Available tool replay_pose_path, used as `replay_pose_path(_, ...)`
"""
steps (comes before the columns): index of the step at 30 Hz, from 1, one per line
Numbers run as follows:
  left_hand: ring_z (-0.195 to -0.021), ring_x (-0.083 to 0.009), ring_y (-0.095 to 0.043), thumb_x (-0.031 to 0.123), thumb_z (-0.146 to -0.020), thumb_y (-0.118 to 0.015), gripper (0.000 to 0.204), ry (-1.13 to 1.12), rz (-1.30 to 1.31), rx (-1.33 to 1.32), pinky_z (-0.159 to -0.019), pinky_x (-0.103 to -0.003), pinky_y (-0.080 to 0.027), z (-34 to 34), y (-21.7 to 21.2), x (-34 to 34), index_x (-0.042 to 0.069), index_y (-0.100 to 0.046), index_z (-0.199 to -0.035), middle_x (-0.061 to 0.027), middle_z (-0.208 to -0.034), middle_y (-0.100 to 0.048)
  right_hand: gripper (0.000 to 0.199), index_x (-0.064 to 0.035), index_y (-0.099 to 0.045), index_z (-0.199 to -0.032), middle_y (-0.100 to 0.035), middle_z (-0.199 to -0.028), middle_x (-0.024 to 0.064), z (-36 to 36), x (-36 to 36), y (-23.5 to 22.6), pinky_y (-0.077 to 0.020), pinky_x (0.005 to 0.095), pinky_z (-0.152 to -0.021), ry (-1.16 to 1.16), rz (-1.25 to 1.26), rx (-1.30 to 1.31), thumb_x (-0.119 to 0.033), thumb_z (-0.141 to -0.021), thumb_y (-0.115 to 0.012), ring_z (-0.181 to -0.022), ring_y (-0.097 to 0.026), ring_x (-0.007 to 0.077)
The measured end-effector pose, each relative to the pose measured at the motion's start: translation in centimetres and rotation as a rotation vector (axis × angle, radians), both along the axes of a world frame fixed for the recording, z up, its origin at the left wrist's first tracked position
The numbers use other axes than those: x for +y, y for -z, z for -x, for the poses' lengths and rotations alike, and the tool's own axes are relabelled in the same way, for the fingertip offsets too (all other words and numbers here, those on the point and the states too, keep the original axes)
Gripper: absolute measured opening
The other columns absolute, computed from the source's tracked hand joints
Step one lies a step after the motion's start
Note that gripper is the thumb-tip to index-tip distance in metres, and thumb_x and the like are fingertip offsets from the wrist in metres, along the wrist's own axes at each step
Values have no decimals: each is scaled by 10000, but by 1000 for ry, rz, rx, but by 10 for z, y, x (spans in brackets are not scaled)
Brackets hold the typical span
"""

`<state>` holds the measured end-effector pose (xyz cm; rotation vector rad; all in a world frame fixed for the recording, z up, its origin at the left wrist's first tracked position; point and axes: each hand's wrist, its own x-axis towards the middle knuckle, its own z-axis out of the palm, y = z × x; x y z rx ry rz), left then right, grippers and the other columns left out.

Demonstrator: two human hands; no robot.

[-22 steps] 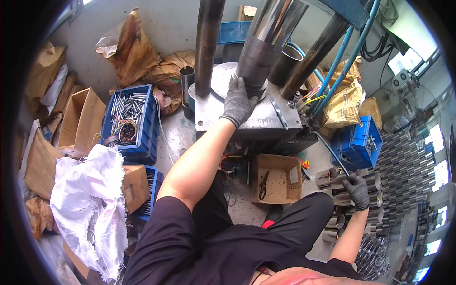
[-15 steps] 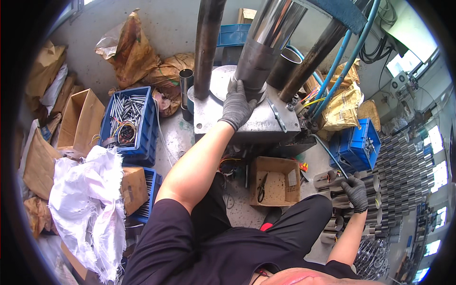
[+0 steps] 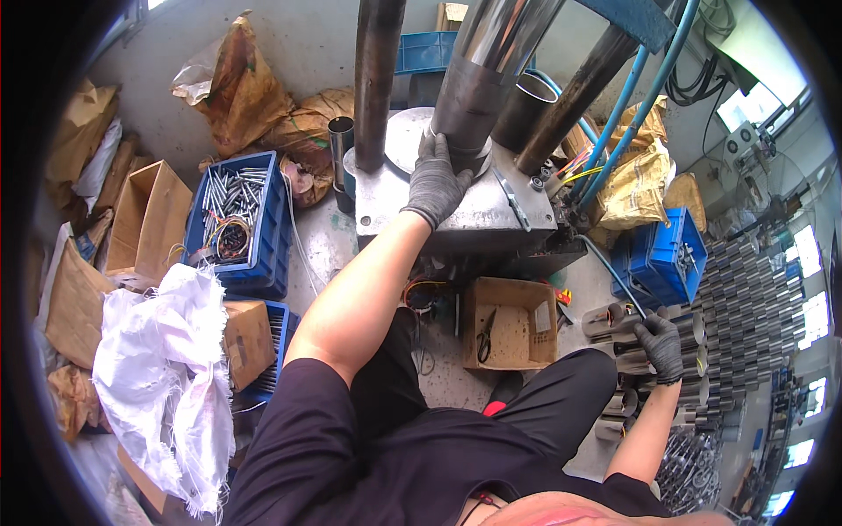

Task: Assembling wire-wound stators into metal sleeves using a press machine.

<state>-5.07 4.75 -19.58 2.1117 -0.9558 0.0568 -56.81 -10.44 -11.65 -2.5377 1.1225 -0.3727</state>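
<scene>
My left hand [image 3: 435,187], in a grey glove, lies with its fingers stretched against the foot of a thick metal cylinder [image 3: 467,107]. The thumb stands apart on the right. This cylinder rests on a round plate [image 3: 405,140] on the press's steel bed [image 3: 381,206], below a shiny ram [image 3: 509,39]. Off to the right, my gloved right hand [image 3: 660,347] is closed around the end of a thin lever [image 3: 611,271] that slopes down from the press. A slim pale tool [image 3: 513,203] lies on the bed, right of my left hand.
Dark columns [image 3: 377,96] flank the ram, with blue hoses [image 3: 627,131] at right. Below the bed stands a cardboard box [image 3: 539,329] with scissors [image 3: 485,340]. A blue crate [image 3: 276,228] of metal rods is at left, near a white sack [image 3: 158,377]. Stacked metal tubes [image 3: 745,307] fill the right.
The view has shifted slightly, so the scene sits a little higher. Both hands keep their places, the left at the cylinder and the right on the lever.
</scene>
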Motion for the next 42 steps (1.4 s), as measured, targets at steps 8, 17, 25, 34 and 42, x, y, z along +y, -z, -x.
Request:
replay_pose_path(8,-1511,-433,-294,326,-895,-739,946,2,45,-20,-1254,-428,-275,0,6,-3,-82,-230,-1581,-326,-1620,-255,125,-17,-684,-805,-616,-697,116,3,-6,1,-427,383,-926,-62,92,73,-117,-861,-734,-705,-551,285)
replay_pose_path(17,-1489,-455,-316,315,-883,-746,941,6,63,-30,-1240,-447,-289,-1,8,-4,-92,-248,-1570,-337,-1606,-272,120,16,-682,-846,-628,-682,47,-2,5,-4,-444,312,-639,24,-66,-17,-86,-893,-726,-649,-523,124)
replay_pose_path(25,-1505,-426,-315,318,-894,-751,954,-16,31,-40,-1255,-416,-281,-1,9,-5,-74,-223,-1585,-329,-1614,-273,124,8,-678,-845,-630,-671,73,3,-1,4,-466,341,-783,18,-9,-29,-98,-882,-729,-658,-523,183)
replay_pose_path(34,-1444,-457,-382,337,-880,-748,965,-25,34,-56,-1210,-453,-343,-3,13,-6,-65,-228,-1585,-321,-1604,-283,147,13,-670,-839,-638,-670,86,-2,4,1,-464,357,-820,75,-57,-62,-107,-883,-741,-644,-529,197)
replay_pose_path(42,-1458,-461,-365,350,-877,-748,976,-27,39,-79,-1222,-450,-324,-6,16,-8,-76,-225,-1583,-335,-1608,-269,166,27,-659,-843,-603,-670,93,5,-5,12,-466,346,-759,79,-56,-92,-108,-893,-741,-646,-492,202)
